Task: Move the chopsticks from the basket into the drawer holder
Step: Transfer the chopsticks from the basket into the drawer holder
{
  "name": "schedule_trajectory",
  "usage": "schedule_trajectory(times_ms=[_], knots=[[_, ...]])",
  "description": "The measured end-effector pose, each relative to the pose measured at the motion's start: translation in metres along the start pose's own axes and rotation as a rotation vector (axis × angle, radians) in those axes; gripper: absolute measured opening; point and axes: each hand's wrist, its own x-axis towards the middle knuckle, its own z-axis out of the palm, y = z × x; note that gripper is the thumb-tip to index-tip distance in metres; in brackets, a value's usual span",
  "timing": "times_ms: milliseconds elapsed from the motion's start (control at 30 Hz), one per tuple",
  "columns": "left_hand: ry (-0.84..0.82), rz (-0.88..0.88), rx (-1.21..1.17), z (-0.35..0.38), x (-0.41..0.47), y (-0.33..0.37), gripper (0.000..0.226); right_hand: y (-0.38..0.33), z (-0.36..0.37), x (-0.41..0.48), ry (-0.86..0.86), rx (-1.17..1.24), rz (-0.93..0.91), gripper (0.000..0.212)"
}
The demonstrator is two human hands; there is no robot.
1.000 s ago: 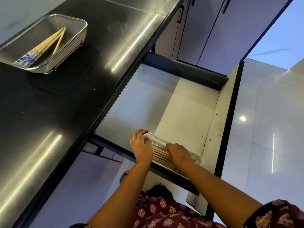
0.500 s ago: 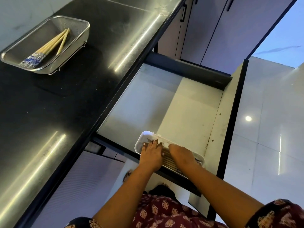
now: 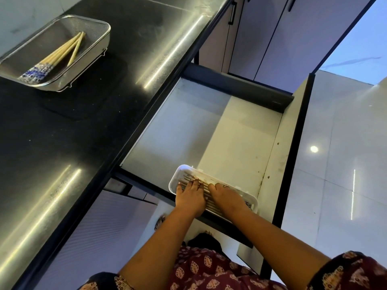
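A white plastic holder (image 3: pixel 175 177) lies in the front of the open drawer (image 3: pixel 209 126), with several wooden chopsticks (image 3: pixel 187 179) lined up inside it. My left hand (image 3: pixel 189 198) lies flat on those chopsticks, fingers spread. My right hand (image 3: pixel 227 196) rests on them beside it, its fingertips bent down and hidden. On the black counter, far left, a metal mesh basket (image 3: pixel 104 36) holds a few more chopsticks (image 3: pixel 62 51) with blue-and-white patterned ends.
The black counter (image 3: pixel 62 147) runs along the left, its edge overhanging the drawer. The drawer's dark back wall (image 3: pixel 236 86) and tall front panel (image 3: pixel 287 164) bound it. Cabinet doors (image 3: pixel 261 38) stand behind. Glossy floor tiles (image 3: pixel 345 164) are on the right.
Both hands have settled lower and flatter onto the chopsticks in the holder. The holder's left end, covered by my left hand before, now shows. The view has shifted slightly.
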Motion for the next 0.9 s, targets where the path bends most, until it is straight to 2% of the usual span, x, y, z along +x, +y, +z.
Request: schedule_trajectory(times_ms=[167,467,567,700,833,900], knots=[[-0.015,-0.004,0.006,-0.005,-0.001,-0.002,0.055,-0.004,0.001,0.002,-0.107,0.062,-0.001,0.030],[-0.083,0.024,-0.006,-0.011,-0.004,-0.009,0.060,-0.010,-0.006,0.017,-0.263,0.117,0.166,0.031],[-0.094,0.004,0.021,-0.011,-0.005,-0.012,0.063,-0.014,-0.010,0.021,-0.265,0.111,0.181,0.032],[-0.135,0.022,0.005,-0.013,-0.003,-0.014,0.061,-0.017,-0.009,0.023,-0.350,0.109,0.229,0.033],[-0.125,0.051,0.003,-0.024,0.000,-0.015,0.057,-0.025,-0.023,0.030,-0.333,0.193,0.256,0.034],[-0.132,0.060,-0.073,-0.035,0.001,-0.015,0.055,-0.032,-0.038,0.035,-0.328,0.275,0.257,0.033]])
